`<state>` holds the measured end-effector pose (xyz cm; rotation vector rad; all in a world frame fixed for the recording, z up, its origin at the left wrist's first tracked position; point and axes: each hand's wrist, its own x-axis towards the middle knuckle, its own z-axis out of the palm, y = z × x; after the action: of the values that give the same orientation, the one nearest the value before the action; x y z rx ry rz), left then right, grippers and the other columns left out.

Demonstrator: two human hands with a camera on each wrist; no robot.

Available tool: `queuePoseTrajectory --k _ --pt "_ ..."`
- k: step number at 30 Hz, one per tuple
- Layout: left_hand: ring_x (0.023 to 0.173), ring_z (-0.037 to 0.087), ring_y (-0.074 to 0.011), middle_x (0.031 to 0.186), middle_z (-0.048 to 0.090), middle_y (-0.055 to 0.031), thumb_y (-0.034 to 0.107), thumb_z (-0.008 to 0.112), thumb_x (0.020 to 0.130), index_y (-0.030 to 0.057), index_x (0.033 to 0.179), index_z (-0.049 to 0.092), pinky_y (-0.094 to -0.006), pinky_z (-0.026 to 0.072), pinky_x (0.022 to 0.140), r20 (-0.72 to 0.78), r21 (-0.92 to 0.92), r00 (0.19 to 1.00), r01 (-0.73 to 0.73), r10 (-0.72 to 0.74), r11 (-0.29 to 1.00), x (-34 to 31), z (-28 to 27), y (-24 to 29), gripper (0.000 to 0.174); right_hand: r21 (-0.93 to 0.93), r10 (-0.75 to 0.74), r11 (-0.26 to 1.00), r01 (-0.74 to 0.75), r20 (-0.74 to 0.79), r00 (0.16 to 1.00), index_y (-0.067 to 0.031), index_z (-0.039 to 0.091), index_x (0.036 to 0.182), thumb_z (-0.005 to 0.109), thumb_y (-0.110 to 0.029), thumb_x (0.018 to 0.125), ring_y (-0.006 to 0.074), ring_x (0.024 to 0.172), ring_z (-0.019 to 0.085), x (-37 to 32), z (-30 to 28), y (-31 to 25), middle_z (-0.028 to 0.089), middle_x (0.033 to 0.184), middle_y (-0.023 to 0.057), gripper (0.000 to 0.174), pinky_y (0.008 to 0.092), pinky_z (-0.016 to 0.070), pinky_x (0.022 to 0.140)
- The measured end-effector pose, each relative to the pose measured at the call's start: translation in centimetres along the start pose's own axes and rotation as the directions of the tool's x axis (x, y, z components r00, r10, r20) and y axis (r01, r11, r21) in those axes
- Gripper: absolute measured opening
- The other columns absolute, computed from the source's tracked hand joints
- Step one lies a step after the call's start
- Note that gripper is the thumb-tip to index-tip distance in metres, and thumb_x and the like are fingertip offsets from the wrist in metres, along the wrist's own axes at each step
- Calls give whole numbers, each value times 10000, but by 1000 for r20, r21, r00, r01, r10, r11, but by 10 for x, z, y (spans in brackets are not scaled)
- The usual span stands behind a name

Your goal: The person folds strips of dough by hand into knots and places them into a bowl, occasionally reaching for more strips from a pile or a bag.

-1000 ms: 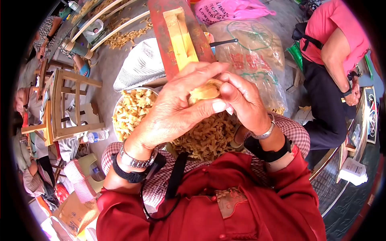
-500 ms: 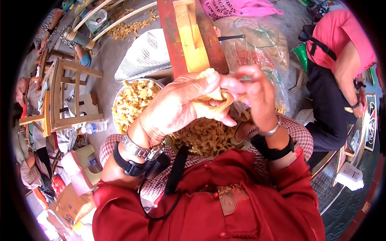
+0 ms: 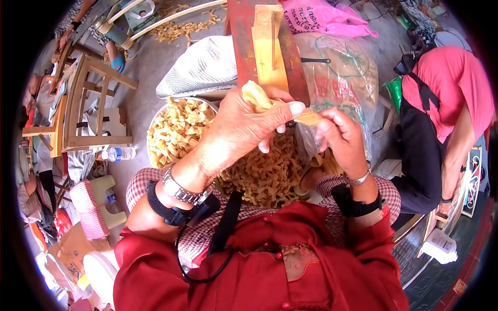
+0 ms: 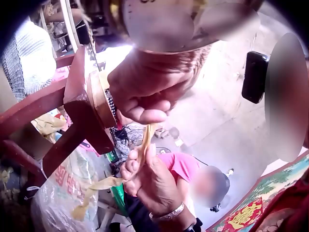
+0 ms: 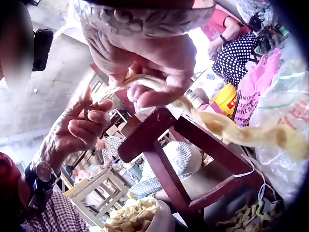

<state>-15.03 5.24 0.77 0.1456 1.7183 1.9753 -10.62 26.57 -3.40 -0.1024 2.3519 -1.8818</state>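
A pale yellow, twisted strip (image 3: 308, 118) spans the two hands above a pile of curled pieces (image 3: 264, 171). My left hand (image 3: 241, 122) pinches one part between thumb and fingers, with a thicker folded end (image 3: 253, 93) rising above it. To its right, my right hand (image 3: 345, 140) grips the strip with bent fingers. In the left wrist view the strip (image 4: 147, 137) runs between my left hand (image 4: 157, 87) and right hand (image 4: 157, 181). A loose tail (image 5: 217, 125) hangs beyond my right hand (image 5: 145, 65) in the right wrist view.
Ahead stands a red bench (image 3: 244, 46) bearing a yellow wooden block (image 3: 272, 65). A bowl of pale pieces (image 3: 179, 127) and a mesh sack (image 3: 199, 67) lie left, a clear plastic bag (image 3: 337, 72) right. A person in pink (image 3: 454, 88) bends at far right.
My hands have moved from close together to slightly apart, with the strip now stretched between them. The bench appears farther right in the head view, and the person in pink leans lower.
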Motion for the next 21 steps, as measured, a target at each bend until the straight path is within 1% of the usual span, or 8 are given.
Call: queuePoseTrajectory --k 3,5,6,8,9,12,16,21 --pt "417 421 -37 633 548 -3 183 677 840 10 925 613 -184 331 381 -39 -11 999 22 -23 1000 1 2 1 203 99 40 994 -52 117 992 -17 514 1092 544 -226 925 74 734 583 1 11 -3 580 887 44 269 195 488 498" --pt "422 406 -31 625 534 8 167 673 840 23 911 613 -179 309 377 -46 -9 999 25 -25 1000 2 4 2 172 163 14 986 -42 170 985 -19 501 1116 535 -241 931 76 719 579 2 19 -15 579 856 36 291 191 480 490" --pt "429 400 -29 622 526 16 162 668 842 28 912 613 -175 299 378 -46 -2 999 17 -17 1000 3 5 1 161 144 108 979 -147 248 963 -5 523 1079 532 -251 934 74 677 560 1 17 -26 571 800 30 286 205 466 509" --pt "461 382 -21 604 481 43 152 644 855 48 900 604 -164 283 383 -46 -87 999 16 -20 996 3 0 4 120 10 -19 1000 17 144 989 16 563 882 517 -243 932 98 596 512 -1 19 -21 524 669 40 268 259 414 520" --pt "472 397 -6 636 534 45 159 637 856 60 889 614 -163 301 390 -70 -183 997 -52 40 982 4 -10 8 107 -36 -122 991 126 91 988 16 564 811 512 -236 929 115 569 498 2 16 -19 507 638 51 283 279 399 523" --pt "462 374 -17 606 486 51 116 589 880 53 885 599 -164 304 387 -74 -257 992 -116 100 959 8 -22 21 64 -202 -249 940 275 145 958 -2 548 753 503 -234 922 150 540 488 10 -2 -37 484 603 62 290 295 376 512" --pt "456 388 -35 601 490 32 103 577 883 47 866 589 -183 326 389 -125 -260 977 -198 170 945 24 -31 24 60 -370 -226 893 257 127 966 -1 552 762 491 -260 921 185 514 487 36 -11 -57 490 585 90 310 316 371 505" --pt "494 400 -29 672 513 25 155 560 906 48 892 579 -190 365 445 -155 -114 952 -282 263 953 54 -36 30 109 -605 -381 718 344 71 922 -40 571 803 479 -285 908 312 550 524 82 -24 -61 525 610 162 283 398 379 513"
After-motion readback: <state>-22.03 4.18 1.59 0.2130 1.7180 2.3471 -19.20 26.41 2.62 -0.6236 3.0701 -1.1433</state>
